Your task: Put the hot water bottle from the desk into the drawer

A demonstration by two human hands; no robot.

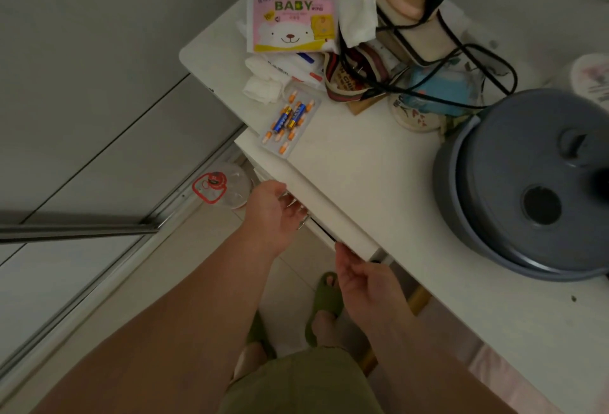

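Observation:
The cream hot water bottle (425,34) with a black cord looped around it stands among clutter at the back of the white desk (379,163). A peach pad lies on top of it. The white drawer (313,196) sits under the desk's left edge, with a thin dark gap showing behind its front panel. My left hand (272,212) hooks its fingers under the middle of the drawer front. My right hand (362,278) holds the near corner of that front, thumb against the edge. What is inside the drawer is hidden.
A large grey round pot (527,189) fills the desk's right side. A blister pack with batteries (290,125), a pink baby wipes pack (293,24), tissues (357,8) and a blue cloth (441,90) lie near the bottle. A clear lid (220,187) is on the floor.

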